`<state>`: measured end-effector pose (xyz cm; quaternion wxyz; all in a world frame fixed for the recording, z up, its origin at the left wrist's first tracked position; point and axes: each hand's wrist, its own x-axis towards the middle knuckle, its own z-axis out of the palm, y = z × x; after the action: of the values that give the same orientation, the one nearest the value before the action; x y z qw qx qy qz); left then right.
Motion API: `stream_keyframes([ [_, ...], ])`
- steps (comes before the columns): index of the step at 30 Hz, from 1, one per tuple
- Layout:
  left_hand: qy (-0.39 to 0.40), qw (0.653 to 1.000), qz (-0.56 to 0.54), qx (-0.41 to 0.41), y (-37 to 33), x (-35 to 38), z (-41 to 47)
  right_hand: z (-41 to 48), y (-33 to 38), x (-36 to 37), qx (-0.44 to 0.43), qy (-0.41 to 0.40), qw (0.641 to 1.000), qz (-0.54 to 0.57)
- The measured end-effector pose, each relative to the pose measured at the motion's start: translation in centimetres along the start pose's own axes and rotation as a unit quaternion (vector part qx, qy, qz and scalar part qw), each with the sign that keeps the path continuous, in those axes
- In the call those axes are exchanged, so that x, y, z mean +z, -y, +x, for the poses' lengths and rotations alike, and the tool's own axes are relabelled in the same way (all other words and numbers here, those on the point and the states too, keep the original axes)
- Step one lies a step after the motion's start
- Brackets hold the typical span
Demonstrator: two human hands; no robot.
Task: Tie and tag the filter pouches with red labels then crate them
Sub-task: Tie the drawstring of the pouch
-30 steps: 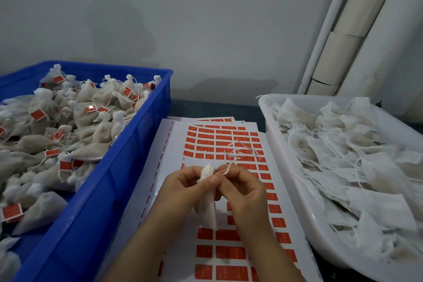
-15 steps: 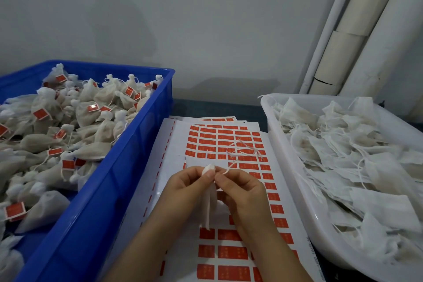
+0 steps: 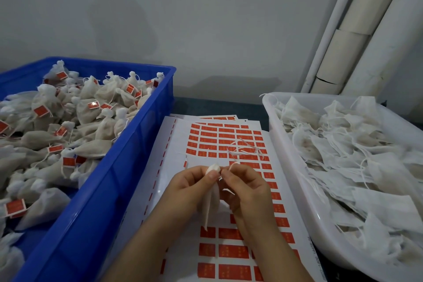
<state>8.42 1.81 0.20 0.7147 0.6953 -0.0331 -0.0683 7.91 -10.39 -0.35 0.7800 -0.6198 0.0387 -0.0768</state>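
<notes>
My left hand (image 3: pixel 191 186) pinches the gathered neck of a white filter pouch (image 3: pixel 211 204), which hangs down between both hands. My right hand (image 3: pixel 246 186) pinches the pouch's white drawstring (image 3: pixel 242 151) just beside the neck; the string's loose loops lie over the label sheet. Under the hands lies a white sheet of red labels (image 3: pixel 226 139), with several labels peeled off in its middle. A blue crate (image 3: pixel 128 167) on the left holds several tied, red-tagged pouches (image 3: pixel 91 107).
A white tub (image 3: pixel 295 181) on the right is piled with untied white pouches (image 3: pixel 366 167). More label sheets lie stacked under the top one. A grey wall rises behind, with white pipes (image 3: pixel 343 36) at the back right.
The pouch has narrowed as its neck was drawn tighter. Both hands stayed together over the sheet, shifting only slightly.
</notes>
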Motion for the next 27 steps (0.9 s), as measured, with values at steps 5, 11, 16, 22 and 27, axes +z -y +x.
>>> stream_keyframes([
  [5,0.031,1.0,-0.001,0.003,-0.2,-0.1,-0.2,-0.1,0.2,0.1,0.015,0.01,1.0,0.021],
  [11,0.033,0.999,0.004,0.026,-0.2,-0.1,-0.3,-0.2,0.5,0.0,0.008,0.071,0.997,0.012],
  [16,0.012,1.0,-0.002,0.02,-0.8,0.1,-0.3,-0.1,0.5,0.0,0.004,0.051,0.998,0.031],
  [22,0.001,1.0,-0.001,0.022,-0.1,0.3,-0.3,-0.1,0.9,-0.1,-0.077,-0.023,0.993,-0.09],
  [27,0.023,0.998,-0.062,0.006,-0.1,0.1,-0.2,-0.4,0.2,0.4,-0.063,0.002,0.986,-0.155],
])
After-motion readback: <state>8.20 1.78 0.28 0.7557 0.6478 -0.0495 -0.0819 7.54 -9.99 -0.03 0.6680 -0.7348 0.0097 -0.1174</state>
